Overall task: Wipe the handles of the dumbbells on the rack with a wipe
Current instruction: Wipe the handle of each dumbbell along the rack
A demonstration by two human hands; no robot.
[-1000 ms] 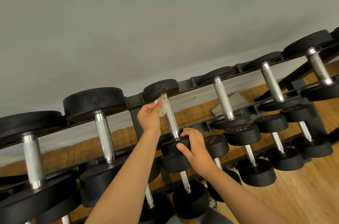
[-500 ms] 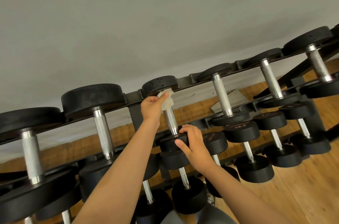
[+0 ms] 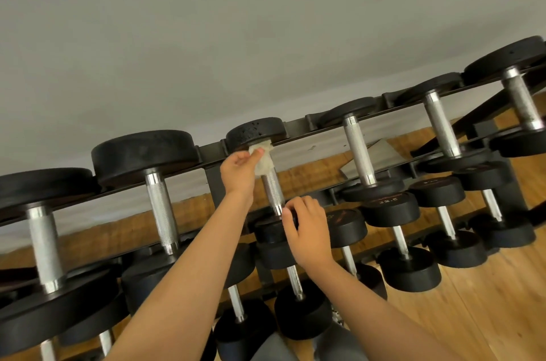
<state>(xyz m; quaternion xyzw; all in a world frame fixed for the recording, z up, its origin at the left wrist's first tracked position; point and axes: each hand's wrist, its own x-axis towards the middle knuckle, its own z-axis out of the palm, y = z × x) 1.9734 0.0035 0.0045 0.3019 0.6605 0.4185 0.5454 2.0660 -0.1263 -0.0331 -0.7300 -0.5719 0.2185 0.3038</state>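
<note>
Dumbbell (image 3: 255, 131), top row of rack (image 3: 298, 125): its handle (image 3: 274, 192) is being wiped. Left hand (image 3: 239, 171) fingers are pinching the wipe (image 3: 264, 164) round the handle's far end; right hand (image 3: 310, 230) fingers are gripping the near weight. Long axis is pointing away toward the wall, leaning slightly left. Next, probably: drawing the wipe back along the bare metal.
</note>
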